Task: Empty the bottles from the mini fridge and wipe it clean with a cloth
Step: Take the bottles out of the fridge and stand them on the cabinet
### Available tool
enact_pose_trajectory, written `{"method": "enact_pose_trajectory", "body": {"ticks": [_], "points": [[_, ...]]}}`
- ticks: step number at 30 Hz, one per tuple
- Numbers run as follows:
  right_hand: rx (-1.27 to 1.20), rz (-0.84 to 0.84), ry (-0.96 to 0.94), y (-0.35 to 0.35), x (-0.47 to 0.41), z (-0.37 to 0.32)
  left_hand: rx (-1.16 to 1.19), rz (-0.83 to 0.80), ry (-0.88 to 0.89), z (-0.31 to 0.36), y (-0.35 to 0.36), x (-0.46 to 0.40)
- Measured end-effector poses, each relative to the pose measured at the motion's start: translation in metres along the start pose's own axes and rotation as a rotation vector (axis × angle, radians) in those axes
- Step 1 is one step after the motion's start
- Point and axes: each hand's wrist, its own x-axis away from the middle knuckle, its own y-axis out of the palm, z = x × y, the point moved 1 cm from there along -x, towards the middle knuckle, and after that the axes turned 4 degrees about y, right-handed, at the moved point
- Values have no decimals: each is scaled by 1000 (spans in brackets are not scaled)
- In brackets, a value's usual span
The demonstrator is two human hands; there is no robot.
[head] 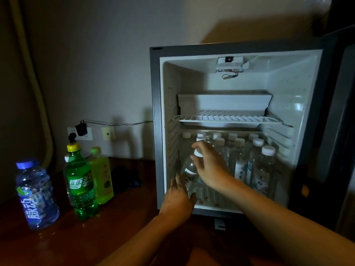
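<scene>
The mini fridge (155, 131) stands open on a dark wooden table, its door (343, 112) swung to the right. Several clear water bottles with white caps (266, 166) crowd its bottom level. My right hand (209, 164) grips the neck of one clear water bottle (189, 166) at the fridge's front left, tilting it. My left hand (177, 196) reaches in below with straight fingers, touching that bottle's lower part. A dark cloth (126, 177) lies on the table left of the fridge.
On the table to the left stand a blue bottle (36, 194), a green Sprite bottle (80, 181) and a yellow-green bottle (102, 175). A wire shelf (226, 119) and white tray sit above the bottles. Wall sockets (80, 133) with a plug and cable lie behind.
</scene>
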Motion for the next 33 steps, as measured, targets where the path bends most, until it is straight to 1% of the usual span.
{"method": "enact_pose_trajectory", "body": {"ticks": [3,7,9,10,11,12,13,14,15,16,17,18,19,21,23,25,29,31,33], "points": [[-146,21,19,-3,10,1,80,25,-4,1,5,-1],[-237,-28,22,-8,16,1,246,46,-38,-1,10,-4],[-273,-69,63,-14,15,3,303,71,-23,-2,8,-5],[-357,-98,120,-18,13,4,322,78,-14,-1,5,-5],[-505,-114,200,-22,9,6,330,91,-7,-2,3,-5],[-648,-106,292,-24,4,8,337,105,-9,-3,2,-5],[-725,-81,374,-24,-1,11,348,114,-17,-4,1,-5],[-656,-42,401,-24,-5,14,370,118,-25,-5,2,-6],[-463,-12,378,-24,-9,16,389,122,-31,-6,2,-6],[-221,-15,312,-23,-11,17,403,126,-36,-7,2,-6],[-4,-45,227,-20,-14,17,395,131,-39,-8,3,-7],[154,-91,146,-17,-17,17,383,145,-36,-9,4,-8],[251,-146,92,-13,-19,15,375,154,-35,-10,5,-9],[308,-229,80,-8,-25,13,373,159,-33,-11,9,-11],[285,-245,109,-4,-29,12,361,146,-37,-11,10,-12],[300,-168,94,-2,-30,14,367,145,-32,-13,11,-13],[347,-24,-6,-5,-22,13,370,171,-25,-16,12,-12],[324,-22,-23,-7,-17,11,372,176,-28,-18,14,-14],[245,-74,4,-8,-15,7,396,171,-42,-18,15,-14]]}}
